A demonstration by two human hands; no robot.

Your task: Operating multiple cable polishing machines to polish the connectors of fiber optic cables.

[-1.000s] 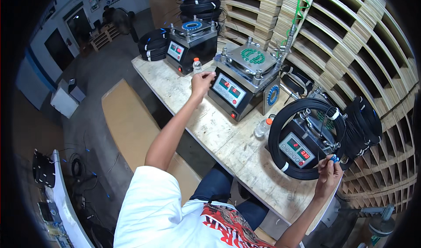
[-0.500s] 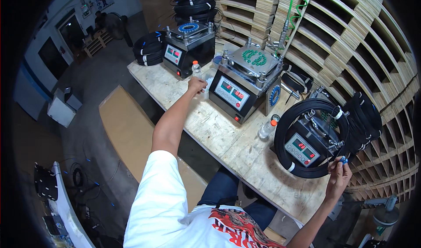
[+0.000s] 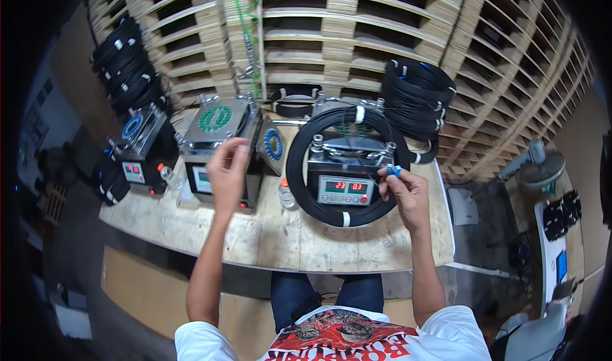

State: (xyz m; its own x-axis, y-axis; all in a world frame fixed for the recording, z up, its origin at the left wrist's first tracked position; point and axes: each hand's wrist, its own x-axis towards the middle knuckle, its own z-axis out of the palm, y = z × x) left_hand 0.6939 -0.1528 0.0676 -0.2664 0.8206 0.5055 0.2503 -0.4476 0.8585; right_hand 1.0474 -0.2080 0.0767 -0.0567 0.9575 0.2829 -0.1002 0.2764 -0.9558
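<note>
My right hand (image 3: 411,198) pinches small blue cable connectors (image 3: 394,170) at the end of a thin black cable. Beside it, a large coil of black cable (image 3: 299,198), bound with white ties, leans upright around the front of the right machine (image 3: 344,192), whose red digits are lit. My left hand (image 3: 227,176) is raised before the middle machine (image 3: 250,185), its thumb and fingers closed together; anything between them is too small to make out. That machine carries a metal plate with a ring of green holders (image 3: 215,118). A round blue-ringed fixture (image 3: 273,144) stands at its right side.
A clear bottle with an orange cap (image 3: 286,195) stands between the machines, another bottle (image 3: 169,176) further left. A third machine (image 3: 143,150) is at the left end of the wooden table (image 3: 287,246). Cable coils (image 3: 417,103) are stacked behind right; wooden pallets (image 3: 357,36) rise behind.
My view has swung to the right. My left hand has left the spot beside the bottle and white container and come up toward the middle machine. My right hand keeps hold of the blue connectors.
</note>
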